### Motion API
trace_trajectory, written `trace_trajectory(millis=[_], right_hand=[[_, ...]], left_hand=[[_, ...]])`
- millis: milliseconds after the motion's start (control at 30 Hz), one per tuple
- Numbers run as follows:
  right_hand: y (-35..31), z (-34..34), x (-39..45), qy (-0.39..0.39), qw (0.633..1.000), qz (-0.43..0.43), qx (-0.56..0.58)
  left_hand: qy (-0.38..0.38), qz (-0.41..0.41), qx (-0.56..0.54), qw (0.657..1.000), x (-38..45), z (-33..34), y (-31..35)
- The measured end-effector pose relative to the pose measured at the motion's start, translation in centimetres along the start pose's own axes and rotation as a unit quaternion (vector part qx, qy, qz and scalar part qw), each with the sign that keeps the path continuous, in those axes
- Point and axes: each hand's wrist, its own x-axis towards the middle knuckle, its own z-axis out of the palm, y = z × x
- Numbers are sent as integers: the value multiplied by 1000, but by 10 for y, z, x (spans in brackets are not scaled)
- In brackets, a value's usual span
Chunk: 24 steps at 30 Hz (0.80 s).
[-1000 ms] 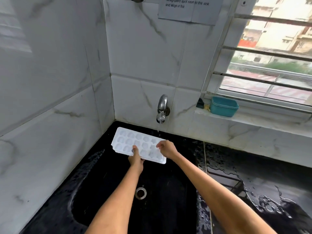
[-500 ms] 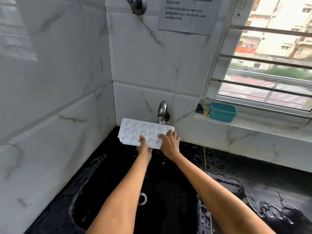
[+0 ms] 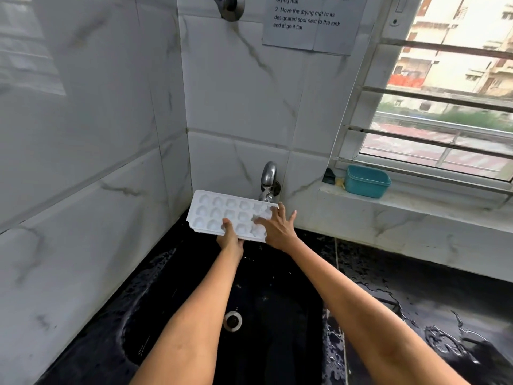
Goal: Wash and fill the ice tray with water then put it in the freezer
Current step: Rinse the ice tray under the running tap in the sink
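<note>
Gripping the near edge of the white ice tray (image 3: pixel 222 215), the left hand (image 3: pixel 229 238) has its thumb on top and its fingers curled underneath. Over the tray's right end the right hand (image 3: pixel 276 227) lies flat with fingers straight and spread, touching the cups there. Both hands keep the tray up over the black sink (image 3: pixel 277 343), its right end just under the metal tap (image 3: pixel 268 181), and water from the tap splashes onto that end. At the bottom of the sink sits a round drain (image 3: pixel 232 320). To the right, the dark counter (image 3: pixel 433 307) is wet with puddles. On the window ledge stands a teal tub (image 3: pixel 367 181), and a printed notice (image 3: pixel 311 22) is stuck to the tiled wall above.
</note>
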Motion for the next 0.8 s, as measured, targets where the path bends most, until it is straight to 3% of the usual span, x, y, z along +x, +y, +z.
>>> trace_trajectory(millis=[333,467,700,800], right_hand=[[-6,-1,-2,43,996,6,-76],[0,2,-3,5,999,-23,-49],[-3,9,-5,25,999,-28,2],[7,19,-9,150,984,-43,84]], left_hand=[[-20,-7,1,1000,-4,-2,-6],[-3,8,-7,1000,2,-3,-2],[2,7,-14,1000,3,-2,-3],[10,1,-10,1000,8,-10,-1]])
